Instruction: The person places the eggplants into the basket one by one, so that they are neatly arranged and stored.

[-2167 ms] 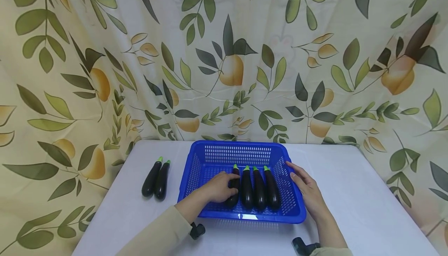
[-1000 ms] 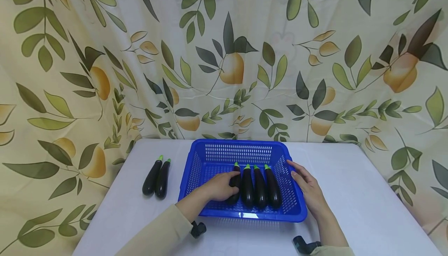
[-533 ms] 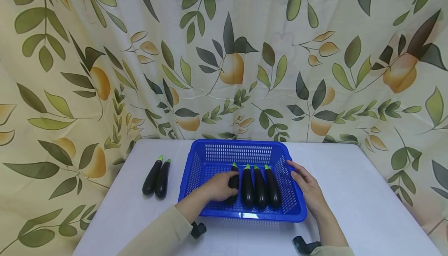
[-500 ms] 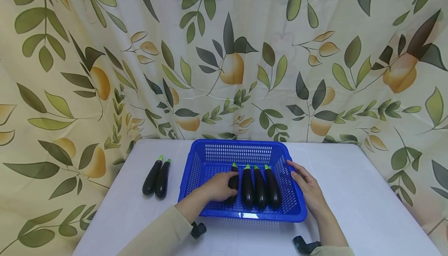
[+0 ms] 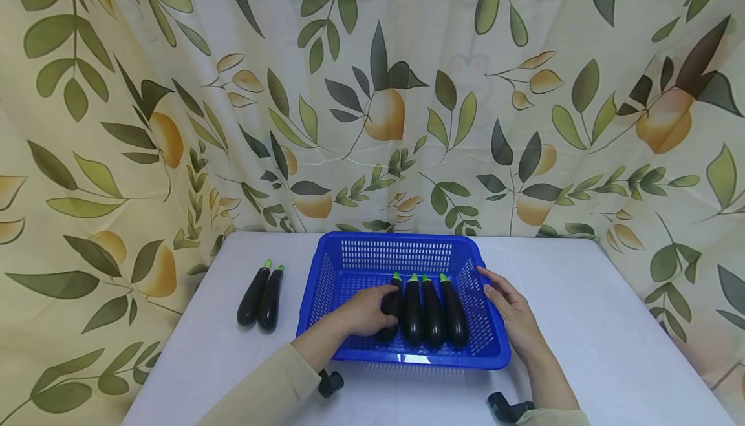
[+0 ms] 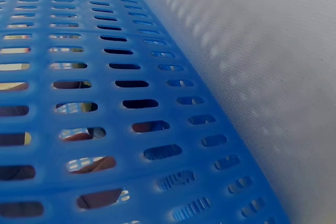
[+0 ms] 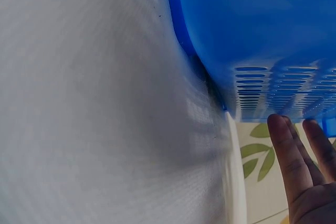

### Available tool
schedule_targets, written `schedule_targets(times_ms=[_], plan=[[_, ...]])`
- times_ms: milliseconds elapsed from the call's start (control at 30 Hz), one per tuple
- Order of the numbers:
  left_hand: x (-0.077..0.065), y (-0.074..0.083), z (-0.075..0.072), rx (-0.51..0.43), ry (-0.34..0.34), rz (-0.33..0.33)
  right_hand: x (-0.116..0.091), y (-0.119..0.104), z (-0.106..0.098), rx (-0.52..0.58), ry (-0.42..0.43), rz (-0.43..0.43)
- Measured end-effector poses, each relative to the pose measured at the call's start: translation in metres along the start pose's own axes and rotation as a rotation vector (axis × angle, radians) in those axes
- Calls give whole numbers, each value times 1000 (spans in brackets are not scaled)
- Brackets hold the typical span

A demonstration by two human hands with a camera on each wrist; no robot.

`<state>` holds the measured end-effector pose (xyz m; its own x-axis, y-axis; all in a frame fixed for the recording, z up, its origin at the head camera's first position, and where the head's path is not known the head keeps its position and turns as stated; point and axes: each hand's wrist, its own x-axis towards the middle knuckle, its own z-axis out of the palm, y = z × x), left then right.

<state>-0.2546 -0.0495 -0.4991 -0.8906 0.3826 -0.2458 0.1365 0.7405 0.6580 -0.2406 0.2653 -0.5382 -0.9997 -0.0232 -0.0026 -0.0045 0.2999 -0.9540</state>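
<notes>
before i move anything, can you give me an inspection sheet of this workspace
surface: white table, smooth-looking
job's things: blue basket on the table, with four eggplants inside, side by side, green stem ends pointing away from the person; two loose eggplants lie on the table left of the basket
clutter: nothing seen
grips: left grip holds the leftmost eggplant in the basket; right grip rests at the basket's right rim; a black device sits by each wrist
cables: nothing seen
surroundings: leaf-and-fruit-print curtain behind the table and along its left
</notes>
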Motion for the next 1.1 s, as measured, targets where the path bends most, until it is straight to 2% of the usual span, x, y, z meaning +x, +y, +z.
schedule_targets(times_ms=[833, 1100], plan=[[0, -2, 0, -19, 18, -6, -1, -3, 0, 3, 1, 7], [0, -5, 0, -21, 59, -25, 0, -3, 0, 9, -3, 15]])
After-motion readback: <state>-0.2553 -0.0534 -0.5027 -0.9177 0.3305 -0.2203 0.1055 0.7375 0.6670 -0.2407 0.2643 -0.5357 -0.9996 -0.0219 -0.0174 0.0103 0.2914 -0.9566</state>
